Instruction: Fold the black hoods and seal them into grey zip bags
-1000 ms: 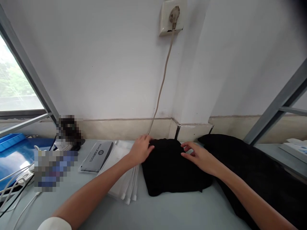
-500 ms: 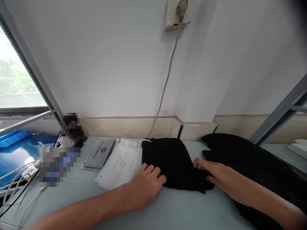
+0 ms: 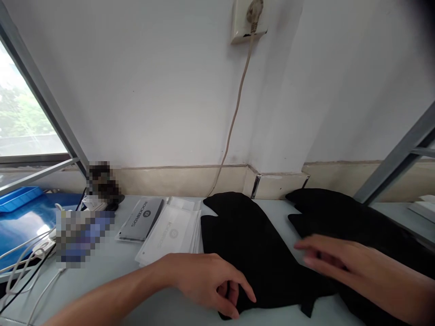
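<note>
A flat black cloth piece [image 3: 251,240] lies on the table in front of me, with a notch at its upper left and a small tab at its lower edge. My left hand [image 3: 212,280] is over its lower left corner, thumb and index finger apart, the other fingers curled under. Whether those fingertips touch the cloth, I cannot tell. My right hand [image 3: 336,260], slightly blurred, hovers between this piece and more black cloth [image 3: 360,217] on the right; its fingers are apart with nothing between them.
Left of the cloth lie clear plastic bags [image 3: 170,231] and a bagged grey packet [image 3: 142,219] printed ROCKBROS. Farther left are white cables [image 3: 42,246] and a blue tray [image 3: 20,198]. A power cord [image 3: 234,117] hangs down the wall. Metal frame bars [image 3: 394,156] flank the table.
The black cloth has been unfolded and spreads larger, toward me and to the right. My left hand has moved nearer and right; my right hand has let go and lifted to the right.
</note>
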`<action>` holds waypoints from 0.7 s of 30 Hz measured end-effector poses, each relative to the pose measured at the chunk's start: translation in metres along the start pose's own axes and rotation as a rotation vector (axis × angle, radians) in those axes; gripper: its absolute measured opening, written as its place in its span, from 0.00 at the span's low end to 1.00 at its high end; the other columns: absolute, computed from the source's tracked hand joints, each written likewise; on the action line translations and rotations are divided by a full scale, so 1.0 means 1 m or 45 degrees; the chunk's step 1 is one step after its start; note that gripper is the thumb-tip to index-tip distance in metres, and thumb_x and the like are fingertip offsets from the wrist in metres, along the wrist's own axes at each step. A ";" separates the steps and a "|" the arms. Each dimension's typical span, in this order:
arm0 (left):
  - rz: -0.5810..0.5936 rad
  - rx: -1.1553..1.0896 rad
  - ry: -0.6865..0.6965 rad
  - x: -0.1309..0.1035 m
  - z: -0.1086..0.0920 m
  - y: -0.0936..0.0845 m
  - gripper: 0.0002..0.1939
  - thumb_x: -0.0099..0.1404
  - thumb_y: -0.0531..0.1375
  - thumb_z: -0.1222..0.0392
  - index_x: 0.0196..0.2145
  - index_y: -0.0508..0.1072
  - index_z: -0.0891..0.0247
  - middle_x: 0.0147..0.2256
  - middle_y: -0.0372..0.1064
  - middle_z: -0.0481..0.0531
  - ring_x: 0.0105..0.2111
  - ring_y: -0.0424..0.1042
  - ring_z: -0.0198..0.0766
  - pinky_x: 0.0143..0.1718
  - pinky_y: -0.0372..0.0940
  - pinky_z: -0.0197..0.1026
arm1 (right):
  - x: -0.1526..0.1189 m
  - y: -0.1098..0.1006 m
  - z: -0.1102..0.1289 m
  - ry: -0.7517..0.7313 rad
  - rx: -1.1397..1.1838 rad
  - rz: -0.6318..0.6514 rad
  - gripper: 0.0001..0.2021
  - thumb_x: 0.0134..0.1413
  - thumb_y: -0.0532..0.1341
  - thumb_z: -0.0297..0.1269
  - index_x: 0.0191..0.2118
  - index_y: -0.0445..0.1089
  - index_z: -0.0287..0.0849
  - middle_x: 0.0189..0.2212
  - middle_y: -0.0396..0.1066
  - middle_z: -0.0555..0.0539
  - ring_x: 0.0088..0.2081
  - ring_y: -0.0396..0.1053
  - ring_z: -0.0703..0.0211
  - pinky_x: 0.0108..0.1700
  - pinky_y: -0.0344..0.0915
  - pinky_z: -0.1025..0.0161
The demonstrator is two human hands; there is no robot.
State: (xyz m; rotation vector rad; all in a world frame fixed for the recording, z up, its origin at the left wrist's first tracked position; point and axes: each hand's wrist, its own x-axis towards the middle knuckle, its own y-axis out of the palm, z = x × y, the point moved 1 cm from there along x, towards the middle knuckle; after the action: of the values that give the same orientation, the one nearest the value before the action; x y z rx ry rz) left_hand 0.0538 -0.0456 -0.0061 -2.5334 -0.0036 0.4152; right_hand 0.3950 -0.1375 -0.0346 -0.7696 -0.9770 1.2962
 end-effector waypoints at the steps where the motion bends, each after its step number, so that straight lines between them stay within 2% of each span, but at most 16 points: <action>1: 0.024 -0.012 -0.007 0.003 0.000 0.000 0.25 0.68 0.67 0.47 0.60 0.74 0.55 0.38 0.75 0.48 0.34 0.74 0.38 0.37 0.69 0.38 | 0.013 -0.002 0.013 -0.043 0.040 0.055 0.21 0.65 0.57 0.58 0.47 0.83 0.55 0.45 0.83 0.44 0.44 0.80 0.42 0.48 0.77 0.51; 3: -0.009 0.030 -0.011 0.009 0.001 0.000 0.25 0.68 0.67 0.46 0.59 0.75 0.55 0.37 0.75 0.48 0.34 0.75 0.39 0.37 0.69 0.39 | 0.039 0.000 0.038 -0.146 0.077 0.116 0.23 0.68 0.53 0.57 0.50 0.81 0.52 0.51 0.81 0.42 0.52 0.77 0.38 0.57 0.72 0.45; 4: -0.085 0.083 -0.003 0.010 0.002 -0.001 0.23 0.70 0.65 0.47 0.58 0.75 0.55 0.37 0.75 0.49 0.35 0.75 0.39 0.39 0.69 0.39 | 0.051 0.005 0.048 -0.178 0.087 0.158 0.24 0.70 0.51 0.56 0.52 0.80 0.52 0.55 0.79 0.43 0.55 0.75 0.38 0.60 0.69 0.44; 7: -0.473 0.397 -0.003 0.009 0.010 -0.009 0.16 0.75 0.60 0.53 0.57 0.75 0.57 0.41 0.75 0.53 0.43 0.75 0.44 0.49 0.69 0.44 | 0.074 0.023 0.068 -0.215 0.047 0.263 0.27 0.72 0.48 0.55 0.66 0.69 0.50 0.67 0.69 0.45 0.67 0.63 0.40 0.69 0.60 0.42; 9: -0.686 0.625 -0.051 0.006 0.021 -0.017 0.16 0.76 0.59 0.56 0.58 0.73 0.59 0.47 0.74 0.56 0.51 0.72 0.48 0.57 0.66 0.50 | 0.080 0.034 0.075 -0.226 -0.044 0.367 0.33 0.72 0.49 0.57 0.74 0.57 0.45 0.73 0.57 0.43 0.72 0.54 0.39 0.71 0.56 0.40; 11: -0.778 0.726 -0.110 0.002 0.036 -0.024 0.19 0.76 0.58 0.54 0.62 0.69 0.58 0.56 0.69 0.59 0.58 0.68 0.52 0.60 0.63 0.54 | 0.081 0.041 0.076 -0.220 -0.142 0.481 0.39 0.71 0.49 0.59 0.77 0.49 0.39 0.76 0.49 0.39 0.74 0.49 0.36 0.70 0.56 0.37; 12: -0.800 0.738 -0.128 -0.001 0.044 -0.027 0.22 0.77 0.57 0.52 0.64 0.66 0.58 0.60 0.66 0.60 0.61 0.65 0.52 0.62 0.62 0.56 | 0.080 0.043 0.075 -0.212 -0.181 0.512 0.40 0.70 0.49 0.59 0.77 0.49 0.37 0.76 0.47 0.37 0.74 0.49 0.34 0.70 0.56 0.36; 14: -0.835 0.745 -0.160 -0.006 0.055 -0.033 0.26 0.79 0.53 0.48 0.69 0.58 0.56 0.67 0.59 0.61 0.68 0.57 0.53 0.67 0.57 0.59 | 0.080 0.048 0.070 -0.208 -0.225 0.500 0.40 0.70 0.50 0.59 0.76 0.52 0.36 0.75 0.50 0.35 0.73 0.51 0.32 0.69 0.58 0.35; 16: -0.862 0.750 -0.218 -0.012 0.061 -0.037 0.30 0.80 0.49 0.44 0.73 0.50 0.55 0.73 0.48 0.61 0.73 0.46 0.55 0.71 0.48 0.64 | 0.081 0.053 0.062 -0.217 -0.238 0.414 0.38 0.69 0.51 0.58 0.74 0.58 0.36 0.72 0.58 0.34 0.71 0.57 0.30 0.66 0.62 0.35; 19: -0.806 0.692 -0.397 -0.024 0.065 -0.037 0.37 0.78 0.45 0.37 0.76 0.40 0.55 0.76 0.34 0.62 0.76 0.32 0.59 0.71 0.37 0.72 | 0.084 0.059 0.048 -0.198 -0.230 0.262 0.34 0.69 0.50 0.58 0.66 0.68 0.36 0.62 0.70 0.31 0.60 0.70 0.29 0.57 0.70 0.36; 21: -0.742 0.625 -0.525 -0.034 0.069 -0.035 0.43 0.76 0.43 0.32 0.77 0.35 0.56 0.77 0.26 0.62 0.75 0.26 0.63 0.70 0.34 0.76 | 0.085 0.061 0.042 -0.182 -0.198 0.176 0.31 0.69 0.49 0.59 0.58 0.74 0.40 0.55 0.75 0.32 0.53 0.75 0.31 0.51 0.73 0.38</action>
State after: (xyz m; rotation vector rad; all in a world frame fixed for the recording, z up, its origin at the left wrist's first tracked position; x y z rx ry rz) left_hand 0.0042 0.0174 -0.0320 -1.8180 -0.6889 0.5982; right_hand 0.3313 -0.0473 -0.0595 -0.8856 -1.1666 1.4215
